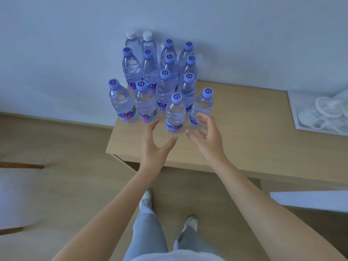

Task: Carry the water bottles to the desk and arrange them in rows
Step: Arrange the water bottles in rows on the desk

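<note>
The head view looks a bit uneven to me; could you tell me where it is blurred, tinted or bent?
Head view: a bluish cast over the wall and bottles; the chair at the left edge is smeared by blur; the desk edges bow from the wide lens; both open hands, left and right, and the bottle caps stay fairly sharp.

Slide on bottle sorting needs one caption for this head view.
Open left hand and right hand flank the nearest water bottle on the desk.
</note>
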The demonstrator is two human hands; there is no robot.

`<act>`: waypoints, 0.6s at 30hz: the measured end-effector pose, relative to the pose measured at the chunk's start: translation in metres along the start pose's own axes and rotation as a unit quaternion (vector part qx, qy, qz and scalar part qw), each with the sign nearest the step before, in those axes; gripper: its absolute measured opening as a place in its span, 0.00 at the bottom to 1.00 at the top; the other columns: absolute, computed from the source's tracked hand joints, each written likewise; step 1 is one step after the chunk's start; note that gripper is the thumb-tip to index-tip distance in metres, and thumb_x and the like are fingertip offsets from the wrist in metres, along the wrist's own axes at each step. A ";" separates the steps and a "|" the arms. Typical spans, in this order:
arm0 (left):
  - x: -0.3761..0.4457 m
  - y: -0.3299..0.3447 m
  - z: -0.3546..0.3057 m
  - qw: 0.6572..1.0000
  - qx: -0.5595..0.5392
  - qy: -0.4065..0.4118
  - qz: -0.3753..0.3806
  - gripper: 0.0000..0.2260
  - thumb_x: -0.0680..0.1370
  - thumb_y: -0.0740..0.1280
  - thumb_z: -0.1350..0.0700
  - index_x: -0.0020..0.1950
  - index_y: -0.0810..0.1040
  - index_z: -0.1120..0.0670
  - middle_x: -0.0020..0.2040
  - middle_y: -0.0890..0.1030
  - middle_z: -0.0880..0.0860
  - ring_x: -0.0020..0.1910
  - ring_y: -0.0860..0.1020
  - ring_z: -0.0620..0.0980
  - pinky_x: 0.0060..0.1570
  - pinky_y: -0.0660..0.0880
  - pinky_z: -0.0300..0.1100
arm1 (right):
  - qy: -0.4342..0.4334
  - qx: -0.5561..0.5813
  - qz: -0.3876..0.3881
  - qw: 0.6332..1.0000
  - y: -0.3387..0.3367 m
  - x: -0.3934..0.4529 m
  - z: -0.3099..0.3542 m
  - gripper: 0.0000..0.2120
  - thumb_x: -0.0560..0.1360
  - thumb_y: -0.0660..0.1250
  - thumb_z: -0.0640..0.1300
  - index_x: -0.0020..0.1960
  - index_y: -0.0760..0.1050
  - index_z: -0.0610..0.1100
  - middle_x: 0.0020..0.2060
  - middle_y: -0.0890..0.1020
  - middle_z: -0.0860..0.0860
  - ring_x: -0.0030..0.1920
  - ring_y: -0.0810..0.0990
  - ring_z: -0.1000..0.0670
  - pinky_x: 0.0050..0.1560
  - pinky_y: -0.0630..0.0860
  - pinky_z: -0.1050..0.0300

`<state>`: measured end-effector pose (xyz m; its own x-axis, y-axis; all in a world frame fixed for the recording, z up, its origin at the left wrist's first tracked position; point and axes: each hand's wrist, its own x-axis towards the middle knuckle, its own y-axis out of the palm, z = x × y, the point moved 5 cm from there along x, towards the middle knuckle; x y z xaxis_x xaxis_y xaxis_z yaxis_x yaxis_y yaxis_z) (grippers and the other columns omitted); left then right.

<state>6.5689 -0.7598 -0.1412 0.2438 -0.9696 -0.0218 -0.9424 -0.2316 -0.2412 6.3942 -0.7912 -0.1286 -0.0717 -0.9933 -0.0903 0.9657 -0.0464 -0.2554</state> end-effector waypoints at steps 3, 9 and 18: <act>-0.010 0.034 0.001 0.999 -0.007 -0.019 0.031 0.27 0.73 0.75 0.56 0.68 0.69 0.48 0.63 0.73 0.40 0.65 0.68 0.33 0.57 0.59 0.18 | 0.006 -0.010 -0.025 1.000 -0.030 0.017 -0.009 0.25 0.72 0.75 0.43 0.65 0.69 0.52 0.60 0.75 0.62 0.56 0.71 0.75 0.59 0.71 0.64; 0.003 0.082 0.007 0.997 0.004 -0.053 0.060 0.29 0.73 0.75 0.56 0.72 0.68 0.52 0.66 0.73 0.43 0.67 0.69 0.41 0.56 0.60 0.20 | 0.021 -0.068 -0.006 0.997 -0.044 0.072 -0.014 0.36 0.70 0.78 0.45 0.73 0.63 0.47 0.69 0.70 0.56 0.67 0.70 0.55 0.66 0.69 0.56; 0.048 0.128 0.018 0.995 0.037 -0.068 0.070 0.33 0.73 0.74 0.58 0.75 0.62 0.52 0.71 0.70 0.46 0.70 0.66 0.43 0.65 0.63 0.35 | 0.025 -0.051 0.056 0.997 -0.028 0.120 -0.031 0.27 0.65 0.81 0.44 0.57 0.71 0.52 0.51 0.81 0.57 0.50 0.81 0.59 0.50 0.75 0.66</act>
<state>6.4639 -0.8349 -0.1906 0.1439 -0.9712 -0.1901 -0.9513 -0.0829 -0.2969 6.3508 -0.9063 -0.1617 0.0202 -0.9851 -0.1709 0.9381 0.0778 -0.3375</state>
